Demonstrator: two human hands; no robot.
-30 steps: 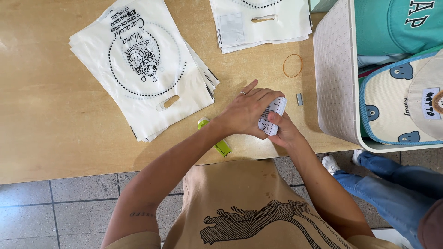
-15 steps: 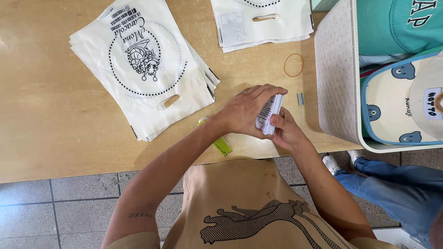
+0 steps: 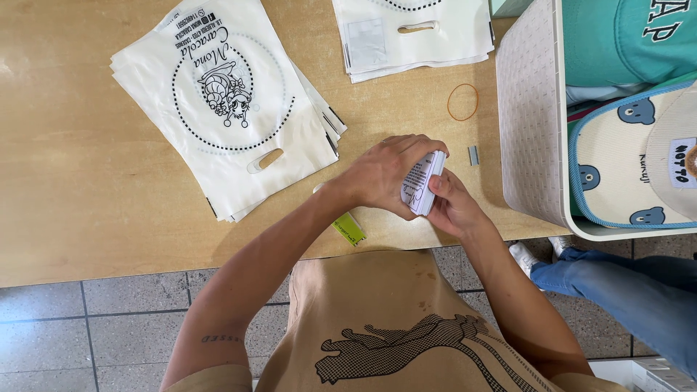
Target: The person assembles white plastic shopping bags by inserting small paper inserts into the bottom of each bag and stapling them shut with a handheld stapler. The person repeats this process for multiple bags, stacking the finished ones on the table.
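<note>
A small stack of printed cards is being squared up, clamped between left hand and right hand, just beside the white basket; likely needing a firm, even grip.

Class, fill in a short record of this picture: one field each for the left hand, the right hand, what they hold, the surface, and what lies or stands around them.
Left hand: left hand curled over the top of the stack
Right hand: right hand gripping it from below
Held item: small stack of printed white cards, held on edge
Surface: wooden table
Nearby flat items: printed plastic bags, rubber band, green tag
To the right: white basket holding caps
</note>
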